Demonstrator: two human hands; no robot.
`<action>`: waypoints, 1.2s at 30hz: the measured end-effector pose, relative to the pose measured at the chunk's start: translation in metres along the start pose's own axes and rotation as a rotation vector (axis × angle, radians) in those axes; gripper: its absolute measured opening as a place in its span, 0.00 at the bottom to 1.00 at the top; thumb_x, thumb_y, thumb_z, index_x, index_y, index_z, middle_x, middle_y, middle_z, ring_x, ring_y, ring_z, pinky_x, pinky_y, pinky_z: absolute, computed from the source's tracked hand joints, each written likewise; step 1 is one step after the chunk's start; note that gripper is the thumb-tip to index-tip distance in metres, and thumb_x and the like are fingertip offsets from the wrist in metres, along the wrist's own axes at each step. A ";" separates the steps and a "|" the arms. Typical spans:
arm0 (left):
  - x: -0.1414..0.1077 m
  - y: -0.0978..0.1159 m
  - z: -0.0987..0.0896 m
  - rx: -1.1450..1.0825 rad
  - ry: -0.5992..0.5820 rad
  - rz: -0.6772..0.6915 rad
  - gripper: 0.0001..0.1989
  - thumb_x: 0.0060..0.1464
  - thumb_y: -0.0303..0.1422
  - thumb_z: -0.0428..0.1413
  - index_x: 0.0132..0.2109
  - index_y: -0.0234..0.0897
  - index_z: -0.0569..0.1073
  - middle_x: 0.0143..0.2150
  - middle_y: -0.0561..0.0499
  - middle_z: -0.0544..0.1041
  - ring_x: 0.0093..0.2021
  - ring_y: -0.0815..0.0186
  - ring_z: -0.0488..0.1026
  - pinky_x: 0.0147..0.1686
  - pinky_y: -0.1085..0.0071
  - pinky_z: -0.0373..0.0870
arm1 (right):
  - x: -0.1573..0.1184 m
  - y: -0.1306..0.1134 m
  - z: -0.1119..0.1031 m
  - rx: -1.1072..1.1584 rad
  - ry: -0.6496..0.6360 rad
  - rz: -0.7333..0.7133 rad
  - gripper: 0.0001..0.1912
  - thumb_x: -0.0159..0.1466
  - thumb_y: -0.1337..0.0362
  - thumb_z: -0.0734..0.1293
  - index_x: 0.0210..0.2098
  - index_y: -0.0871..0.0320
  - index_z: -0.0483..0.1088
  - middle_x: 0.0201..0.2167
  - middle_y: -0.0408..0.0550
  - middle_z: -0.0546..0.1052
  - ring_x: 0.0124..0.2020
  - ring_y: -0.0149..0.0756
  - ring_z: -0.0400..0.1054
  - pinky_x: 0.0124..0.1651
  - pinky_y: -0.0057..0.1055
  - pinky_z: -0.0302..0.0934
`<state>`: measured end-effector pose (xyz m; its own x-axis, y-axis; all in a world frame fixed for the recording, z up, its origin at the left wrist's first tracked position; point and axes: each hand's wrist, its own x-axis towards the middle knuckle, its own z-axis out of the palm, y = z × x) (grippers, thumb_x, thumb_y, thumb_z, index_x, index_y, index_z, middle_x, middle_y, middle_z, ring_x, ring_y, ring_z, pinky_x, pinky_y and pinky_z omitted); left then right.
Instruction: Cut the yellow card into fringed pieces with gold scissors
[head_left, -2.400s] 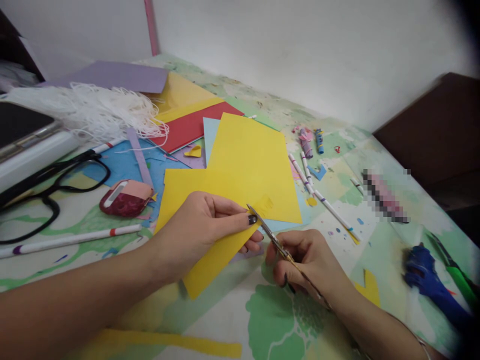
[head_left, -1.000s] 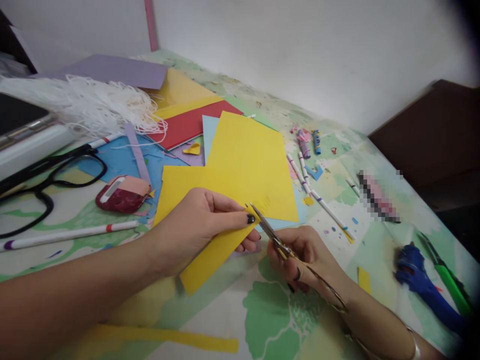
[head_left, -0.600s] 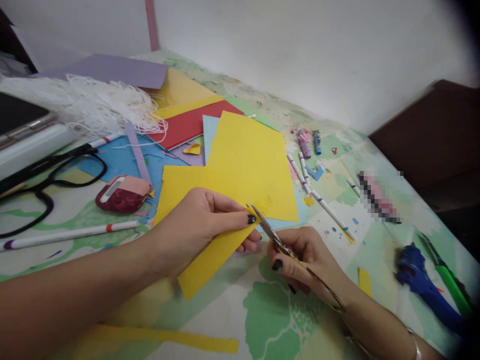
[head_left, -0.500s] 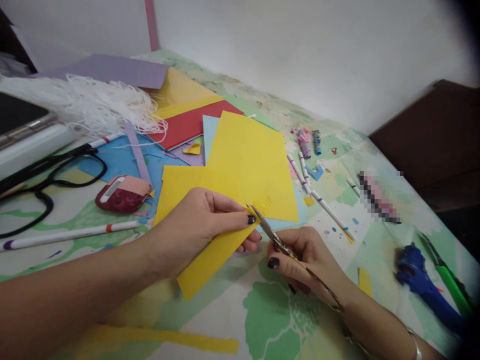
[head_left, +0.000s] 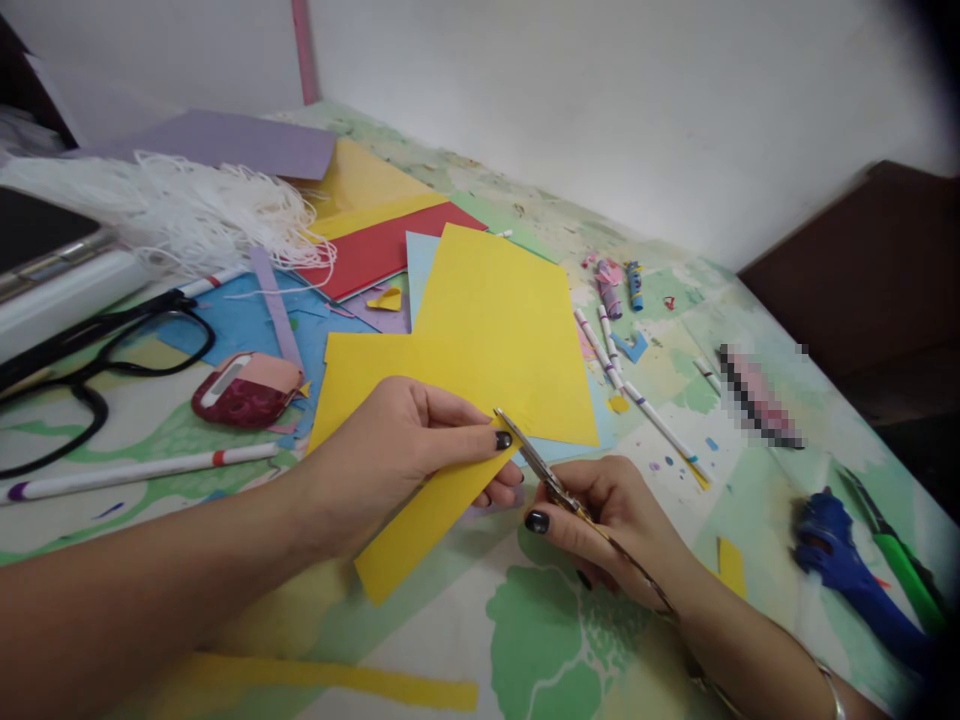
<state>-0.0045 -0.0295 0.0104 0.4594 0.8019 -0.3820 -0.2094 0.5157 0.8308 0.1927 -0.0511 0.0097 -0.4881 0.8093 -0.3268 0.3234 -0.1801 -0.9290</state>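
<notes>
My left hand [head_left: 420, 440] pinches a yellow paper strip [head_left: 427, 535] between thumb and fingers, its lower end slanting toward me. A pair of scissors [head_left: 551, 480] is gripped in my right hand [head_left: 607, 520], the blades pointing up and left at the strip's upper end, close to my left thumb. The blades look closed or nearly so. Behind both hands lie larger yellow paper sheets [head_left: 502, 330] over a light blue one [head_left: 422, 265]. Part of the strip is hidden under my left hand. A long yellow paper strip [head_left: 390, 685] rests near the front.
At the left are eyeglasses [head_left: 94, 385], a pink and maroon case [head_left: 247, 390], a white stick [head_left: 150, 472] and tangled white string [head_left: 217, 210]. Rolled paper sticks [head_left: 622, 380] lie right of the sheets. A blue glue gun [head_left: 847, 575] and a green-handled cutter [head_left: 904, 570] lie far right.
The scissor blades have come closer together at the strip's end, and my right thumb has shifted slightly left. The left hand and the strip stay nearly still.
</notes>
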 end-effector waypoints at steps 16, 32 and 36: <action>-0.002 0.003 0.001 -0.005 0.000 -0.021 0.07 0.49 0.30 0.57 0.27 0.32 0.77 0.25 0.47 0.80 0.27 0.67 0.76 0.29 0.77 0.72 | -0.003 -0.005 0.000 0.136 -0.064 -0.096 0.13 0.56 0.62 0.68 0.22 0.61 0.62 0.16 0.36 0.57 0.16 0.21 0.47 0.16 0.21 0.40; -0.001 0.004 0.003 -0.014 -0.002 -0.012 0.07 0.48 0.29 0.57 0.26 0.33 0.77 0.23 0.48 0.79 0.26 0.67 0.76 0.28 0.77 0.72 | 0.000 -0.006 0.003 0.093 -0.032 -0.069 0.13 0.55 0.60 0.69 0.23 0.62 0.65 0.14 0.35 0.57 0.14 0.20 0.47 0.14 0.20 0.38; -0.001 0.003 0.002 -0.007 0.000 -0.007 0.06 0.48 0.29 0.58 0.26 0.33 0.77 0.24 0.48 0.79 0.26 0.67 0.76 0.29 0.76 0.72 | 0.000 -0.005 0.003 0.006 -0.008 -0.037 0.15 0.56 0.56 0.68 0.23 0.62 0.65 0.14 0.35 0.57 0.13 0.20 0.47 0.13 0.20 0.39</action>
<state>-0.0037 -0.0298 0.0144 0.4609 0.7983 -0.3878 -0.2120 0.5233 0.8253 0.1888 -0.0518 0.0133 -0.5059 0.8109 -0.2940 0.3005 -0.1538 -0.9413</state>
